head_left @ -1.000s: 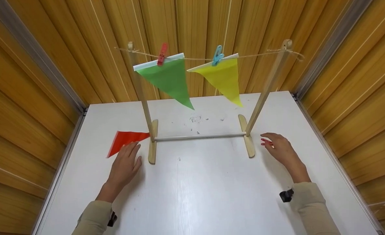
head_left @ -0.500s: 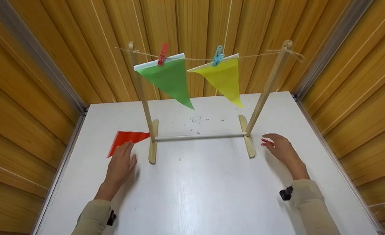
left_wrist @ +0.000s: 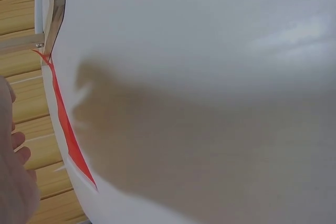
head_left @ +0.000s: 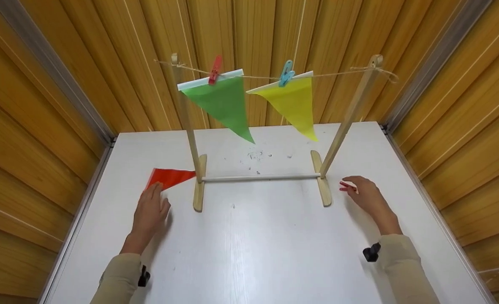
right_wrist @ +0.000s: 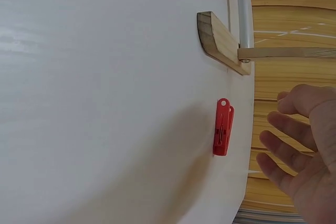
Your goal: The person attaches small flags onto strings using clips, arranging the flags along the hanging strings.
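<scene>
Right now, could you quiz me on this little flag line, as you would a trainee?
1. True or false: the right hand is holding the red clip that lies on the table.
2. Which flag lies flat on the table? A) green flag B) yellow flag C) red flag
3. Fill in: the blue clip pins the ______ flag to the string.

Key:
1. False. The right wrist view shows the clip lying apart from the spread fingers.
2. C. The left hand rests at its near edge; the other two hang from the wooden stand.
3. Yellow.
</scene>
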{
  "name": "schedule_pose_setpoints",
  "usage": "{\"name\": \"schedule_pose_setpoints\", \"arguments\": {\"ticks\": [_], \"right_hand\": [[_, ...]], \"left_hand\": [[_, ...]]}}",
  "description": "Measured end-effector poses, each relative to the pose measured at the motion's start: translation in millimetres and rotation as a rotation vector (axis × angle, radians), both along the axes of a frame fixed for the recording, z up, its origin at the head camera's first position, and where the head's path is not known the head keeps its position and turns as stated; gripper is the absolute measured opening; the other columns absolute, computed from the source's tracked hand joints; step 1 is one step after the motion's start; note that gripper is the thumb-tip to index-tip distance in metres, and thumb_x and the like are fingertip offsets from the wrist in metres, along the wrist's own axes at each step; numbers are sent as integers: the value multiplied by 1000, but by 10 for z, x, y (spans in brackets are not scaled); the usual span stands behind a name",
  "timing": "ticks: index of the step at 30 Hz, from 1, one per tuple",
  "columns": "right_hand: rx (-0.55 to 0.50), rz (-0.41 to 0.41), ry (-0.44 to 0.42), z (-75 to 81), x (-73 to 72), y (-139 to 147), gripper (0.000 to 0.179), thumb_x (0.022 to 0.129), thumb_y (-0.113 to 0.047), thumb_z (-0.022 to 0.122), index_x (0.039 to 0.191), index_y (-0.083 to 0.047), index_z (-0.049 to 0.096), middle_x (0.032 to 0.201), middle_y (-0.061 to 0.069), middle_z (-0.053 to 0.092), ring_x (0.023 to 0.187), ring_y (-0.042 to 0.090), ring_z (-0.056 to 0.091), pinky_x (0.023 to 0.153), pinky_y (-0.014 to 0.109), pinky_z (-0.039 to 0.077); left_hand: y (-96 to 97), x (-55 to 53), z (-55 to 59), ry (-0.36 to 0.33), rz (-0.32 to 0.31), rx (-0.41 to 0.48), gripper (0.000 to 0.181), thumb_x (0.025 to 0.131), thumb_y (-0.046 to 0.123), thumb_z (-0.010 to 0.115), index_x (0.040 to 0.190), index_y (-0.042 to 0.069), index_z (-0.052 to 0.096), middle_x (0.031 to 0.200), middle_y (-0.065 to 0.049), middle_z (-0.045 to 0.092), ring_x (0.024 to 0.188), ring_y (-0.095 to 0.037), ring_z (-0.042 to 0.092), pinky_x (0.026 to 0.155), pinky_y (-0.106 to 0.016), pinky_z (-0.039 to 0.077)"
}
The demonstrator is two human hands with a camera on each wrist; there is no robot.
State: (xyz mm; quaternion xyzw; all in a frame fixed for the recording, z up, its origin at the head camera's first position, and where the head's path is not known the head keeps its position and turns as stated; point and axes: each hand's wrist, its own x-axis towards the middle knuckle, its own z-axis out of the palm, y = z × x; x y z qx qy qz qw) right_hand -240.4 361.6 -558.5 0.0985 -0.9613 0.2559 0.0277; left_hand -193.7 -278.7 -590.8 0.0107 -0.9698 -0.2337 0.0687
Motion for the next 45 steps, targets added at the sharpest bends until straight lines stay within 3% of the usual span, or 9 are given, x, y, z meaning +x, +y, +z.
{"name": "schedule_pose_setpoints", "arguments": {"ticks": [7, 11, 15, 20, 25, 30, 38, 45], "right_hand": [[-9, 11, -53, -11, -11, 3, 36, 97, 0, 59, 133, 5, 60, 135, 32, 57, 119, 50, 57, 101, 64, 46], [-10, 21, -30, -12, -20, -1, 35, 97, 1, 61, 131, 5, 61, 133, 32, 58, 121, 50, 56, 102, 64, 45], [0, 27, 10, -24, -52, -12, 33, 95, 2, 62, 128, 6, 63, 130, 32, 60, 121, 51, 56, 102, 64, 45], [8, 23, -18, -11, -82, -13, 33, 97, 0, 62, 129, 5, 63, 133, 32, 59, 123, 51, 54, 104, 64, 43], [15, -3, -54, 4, -97, 22, 33, 98, -1, 61, 131, 4, 63, 135, 32, 57, 125, 51, 53, 104, 65, 42], [13, -19, -104, -39, -138, 50, 37, 99, -3, 60, 136, 5, 58, 138, 32, 55, 128, 51, 51, 106, 64, 41], [46, -49, -174, -154, -211, 82, 50, 100, -8, 62, 145, 7, 47, 141, 35, 50, 132, 53, 44, 111, 66, 34], [57, -23, -105, -258, -227, 111, 44, 98, -3, 61, 140, 9, 53, 132, 35, 58, 124, 53, 52, 106, 65, 40]], "left_hand": [[-54, -38, -51, 21, 58, 44, 60, 103, 20, 54, 155, -1, 33, 157, -23, 36, 144, -42, 33, 117, -60, 30], [-60, -50, -66, 37, 129, 136, 59, 104, 19, 52, 156, 1, 30, 155, -22, 38, 141, -40, 36, 116, -60, 33], [-68, -60, -71, -8, 234, 266, 64, 107, 25, 47, 160, 5, 19, 157, -21, 34, 141, -38, 36, 116, -59, 34], [-112, -118, -73, -80, 361, 362, 67, 109, 30, 38, 162, 5, 7, 159, -23, 27, 140, -39, 36, 115, -57, 36], [-168, -180, -115, -90, 418, 442, 62, 110, 29, 33, 160, 2, 10, 157, -23, 27, 137, -37, 36, 115, -53, 38], [-222, -238, -237, -91, 484, 518, 59, 110, 27, 34, 159, 2, 15, 158, -22, 26, 141, -37, 32, 118, -52, 33], [-248, -333, -362, 27, 554, 484, 48, 108, 15, 44, 150, -7, 35, 151, -25, 39, 139, -40, 35, 118, -50, 35], [-258, -364, -417, 47, 580, 414, 44, 106, 12, 51, 144, -9, 43, 144, -27, 45, 135, -43, 38, 115, -53, 37]]}}
